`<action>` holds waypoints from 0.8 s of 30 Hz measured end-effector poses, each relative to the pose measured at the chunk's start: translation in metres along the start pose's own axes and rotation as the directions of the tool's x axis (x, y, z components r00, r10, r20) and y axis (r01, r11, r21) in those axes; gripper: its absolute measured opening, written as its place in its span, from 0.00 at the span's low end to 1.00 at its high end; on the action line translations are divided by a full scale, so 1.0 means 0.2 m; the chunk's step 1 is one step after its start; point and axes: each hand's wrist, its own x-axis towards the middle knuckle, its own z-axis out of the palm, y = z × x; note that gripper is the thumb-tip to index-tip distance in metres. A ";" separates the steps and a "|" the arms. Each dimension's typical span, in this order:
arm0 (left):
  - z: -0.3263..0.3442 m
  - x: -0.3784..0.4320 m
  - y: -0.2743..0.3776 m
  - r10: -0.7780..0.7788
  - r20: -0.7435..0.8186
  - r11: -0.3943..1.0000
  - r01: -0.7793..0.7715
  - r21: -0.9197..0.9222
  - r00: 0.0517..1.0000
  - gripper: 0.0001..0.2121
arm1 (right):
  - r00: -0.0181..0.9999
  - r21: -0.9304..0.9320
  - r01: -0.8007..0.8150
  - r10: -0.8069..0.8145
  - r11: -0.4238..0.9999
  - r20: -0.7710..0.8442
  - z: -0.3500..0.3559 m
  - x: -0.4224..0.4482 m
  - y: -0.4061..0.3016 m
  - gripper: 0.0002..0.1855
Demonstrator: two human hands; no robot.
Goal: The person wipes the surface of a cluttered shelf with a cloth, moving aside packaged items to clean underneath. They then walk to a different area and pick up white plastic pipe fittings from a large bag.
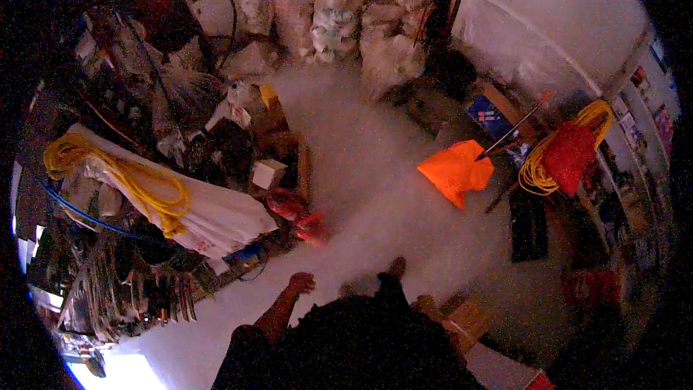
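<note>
My left hand (302, 283) hangs over the grey floor (357, 173) with its fingers curled. I see nothing held in it, but the dim picture hides the palm. Nearest ahead of it lie red wrapped bundles (311, 227) at the edge of the heap on the left. My right hand is out of view. Farther ahead on the right, a bright orange sheet or bag (460, 170) lies on the floor, and a thin dark rod (511, 129) reaches its upper right edge.
On the left, a coil of yellow rope (124, 170) lies over a long white sack (216, 206). Stuffed sacks (335, 16) line the far wall. To the right are yellow rope (541, 168) with red cloth (571, 157), and shelves (622, 173). A cardboard box (465, 322) stands near my right side.
</note>
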 end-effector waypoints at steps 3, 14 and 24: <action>0.27 0.19 0.18 0.115 -0.258 0.993 -0.103 0.061 0.959 0.23 | 1.000 -0.034 0.000 0.001 0.999 0.015 -0.26 0.22 -0.06 0.15; 1.04 0.58 0.77 0.169 -0.047 0.985 -0.170 -0.007 0.984 0.13 | 0.791 -0.612 0.577 -0.556 0.540 0.255 -1.24 1.16 -0.95 0.15; 1.40 1.01 1.62 0.159 -0.138 0.966 -0.182 -0.182 0.978 0.15 | 0.577 -0.227 0.806 -0.638 0.547 0.510 -0.70 0.78 -2.80 0.16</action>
